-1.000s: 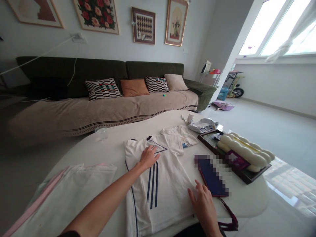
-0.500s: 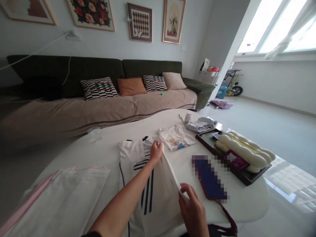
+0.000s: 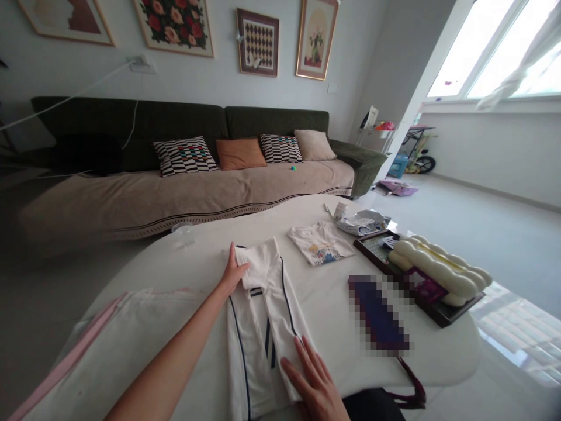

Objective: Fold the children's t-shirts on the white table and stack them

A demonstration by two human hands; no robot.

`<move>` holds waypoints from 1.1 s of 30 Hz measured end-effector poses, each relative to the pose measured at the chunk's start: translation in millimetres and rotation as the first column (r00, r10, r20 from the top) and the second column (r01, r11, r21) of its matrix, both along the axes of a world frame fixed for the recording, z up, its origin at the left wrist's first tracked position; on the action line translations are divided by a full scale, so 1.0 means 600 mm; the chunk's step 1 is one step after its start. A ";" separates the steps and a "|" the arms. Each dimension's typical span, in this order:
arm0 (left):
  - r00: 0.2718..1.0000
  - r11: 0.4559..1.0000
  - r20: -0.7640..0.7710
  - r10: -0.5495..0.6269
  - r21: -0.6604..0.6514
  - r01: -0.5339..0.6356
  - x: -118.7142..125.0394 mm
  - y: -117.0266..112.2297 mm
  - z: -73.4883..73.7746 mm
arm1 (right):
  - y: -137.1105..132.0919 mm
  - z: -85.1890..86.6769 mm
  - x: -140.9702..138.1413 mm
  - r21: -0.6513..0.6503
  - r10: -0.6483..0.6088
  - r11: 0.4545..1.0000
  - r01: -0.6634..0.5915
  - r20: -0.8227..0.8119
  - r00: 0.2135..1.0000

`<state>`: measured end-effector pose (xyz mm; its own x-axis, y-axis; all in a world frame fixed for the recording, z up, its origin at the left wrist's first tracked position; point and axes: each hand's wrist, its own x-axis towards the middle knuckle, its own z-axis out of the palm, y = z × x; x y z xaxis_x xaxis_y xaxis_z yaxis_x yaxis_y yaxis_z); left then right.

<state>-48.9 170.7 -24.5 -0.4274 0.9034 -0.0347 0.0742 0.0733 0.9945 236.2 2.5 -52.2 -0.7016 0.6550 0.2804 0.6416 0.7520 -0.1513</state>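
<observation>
- Where nine o'clock is reached on the tabletop (image 3: pixel 205 327), a pale cloth with a pink edge (image 3: pixel 109 345) is spread, apart from the right hand (image 3: pixel 313 374).
- At the shirt's eleven o'clock corner, the fabric is touched by the left hand (image 3: pixel 236 275), its thumb laid over the top; whether the cloth is pinched beneath cannot be told.
- At the centre lies the white shirt (image 3: pixel 281 316), folded narrow, with dark piping and stripes. It is judged to be light, soft and limp, hard to break but easily creased or dragged askew. A hold is best taken at the shoulder corners, through all layers, with the near end supported.
- At the shirt's five o'clock edge, the right hand is laid with fingers extended, pressed on the fabric rather than closed around it.
- At one o'clock, a printed T-shirt (image 3: pixel 322 242) is set flat and folded, touched by neither hand.
- At three o'clock, a dark flat object (image 3: pixel 381 318) is pixelated; its details cannot be made out.
</observation>
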 end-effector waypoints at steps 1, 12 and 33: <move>0.993 0.999 -0.109 -0.046 -0.020 0.044 -0.007 0.004 -0.002 | 0.000 -0.002 -0.001 0.005 0.007 1.000 -0.008 0.018 1.000; 0.877 0.984 -0.459 -0.140 -0.165 0.070 -0.052 0.005 -0.021 | 0.004 -0.025 0.009 0.232 0.049 0.968 -0.097 0.206 0.977; 0.691 0.972 -0.688 -0.221 -0.214 0.098 -0.031 0.013 -0.012 | 0.002 0.000 0.032 0.073 -0.017 0.997 0.011 0.087 0.996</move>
